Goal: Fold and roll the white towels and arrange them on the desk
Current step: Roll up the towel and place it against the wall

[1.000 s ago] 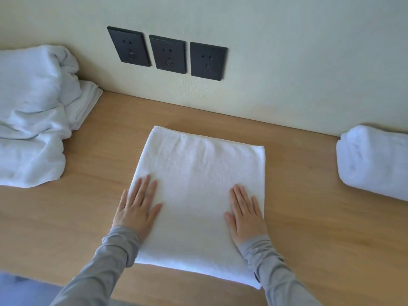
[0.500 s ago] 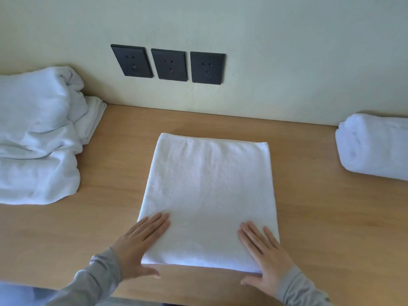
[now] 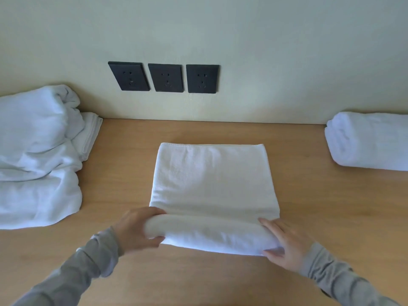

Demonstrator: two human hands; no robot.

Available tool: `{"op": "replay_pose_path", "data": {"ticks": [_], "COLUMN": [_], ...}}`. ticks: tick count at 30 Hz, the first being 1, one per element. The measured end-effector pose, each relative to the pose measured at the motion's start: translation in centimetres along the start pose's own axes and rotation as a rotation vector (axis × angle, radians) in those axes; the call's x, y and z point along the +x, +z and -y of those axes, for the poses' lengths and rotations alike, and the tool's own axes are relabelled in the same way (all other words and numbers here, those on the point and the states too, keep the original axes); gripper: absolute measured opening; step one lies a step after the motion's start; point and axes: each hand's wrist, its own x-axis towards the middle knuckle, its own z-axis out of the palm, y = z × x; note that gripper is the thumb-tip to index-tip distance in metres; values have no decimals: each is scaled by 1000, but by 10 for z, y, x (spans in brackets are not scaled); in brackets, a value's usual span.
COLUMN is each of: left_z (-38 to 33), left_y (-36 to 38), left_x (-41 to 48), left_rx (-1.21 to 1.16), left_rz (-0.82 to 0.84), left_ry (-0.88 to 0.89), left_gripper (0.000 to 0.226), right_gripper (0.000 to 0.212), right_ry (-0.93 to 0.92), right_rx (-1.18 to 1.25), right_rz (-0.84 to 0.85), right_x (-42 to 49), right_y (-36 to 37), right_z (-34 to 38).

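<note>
Folded towel: the folded towel (image 3: 212, 184) lies flat at the centre of the desk (image 3: 309, 195) in front of you. Its far hem faces 12 o'clock and runs parallel to the wall (image 3: 265, 51).
Near edge: at 6 o'clock the towel is turned up into a low roll that spans its full width.
Your left hand: the left hand (image 3: 136, 230) grips the roll's 9 o'clock end, fingers curled over the top and thumb beneath.
Your right hand: the right hand (image 3: 284, 244) grips the 3 o'clock end, fingers laid over the roll and thumb tucked under its lower corner.
Rolled towel: one rolled towel (image 3: 371, 142) sits at 3 o'clock against the wall, well apart from your hands.
Loose towels: a heap of loose towels (image 3: 37, 155) lies at 9 o'clock.
Sockets: three dark sockets (image 3: 164, 77) sit on the wall at 12 o'clock.
Sleeves: grey sleeves (image 3: 77, 277) cover both your forearms.
</note>
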Motion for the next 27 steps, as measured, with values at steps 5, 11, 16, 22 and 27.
{"op": "replay_pose_path", "data": {"ticks": [5,11,16,22,27], "left_z": [3,9,17,33,50], "left_y": [-22,-61,-76,-54,-32], "left_x": [32,68,119,188,222], "left_rx": [-167,-441,-580,-598,-392], "left_rz": [113,89,-178,-357,-355], "left_ry": [-141,-144,-271,-564,-637], "left_gripper": [35,41,14,33,47], "right_gripper": [81,44,47,30,30], "right_ry": [144,349,436,693,757], "right_rx": [127,571,934,1175,1118], "right_rz": [191,-15,-272,-453,-457], "right_x": [-4,37,106,173,186], "right_y": [11,-67,-104,-70,-34], "right_z": [-2,-29,-58,-72,-83]}}
